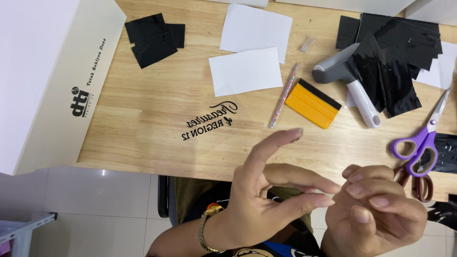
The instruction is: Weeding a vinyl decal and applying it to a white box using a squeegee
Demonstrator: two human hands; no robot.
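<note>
My left hand (pixel 266 197), with a gold bracelet on its wrist, is raised in front of the table's near edge. Its index finger points up, and its thumb and middle finger reach right to meet the fingertips of my right hand (pixel 378 209). My right hand's fingers are curled in. I see nothing between the fingers of either hand. Beyond them, black cut lettering (pixel 209 121) lies flat on the wooden table (pixel 143 123).
A yellow squeegee (pixel 314 103), a glitter pen (pixel 284 95) and two white sheets (pixel 245 71) lie mid-table. Black film pieces (pixel 152 38) and a grey-and-white hand tool (pixel 354 83) sit further back. Purple scissors (pixel 421 143) and brown-handled scissors (pixel 421 186) lie right. A white printed board (pixel 52 81) covers the left.
</note>
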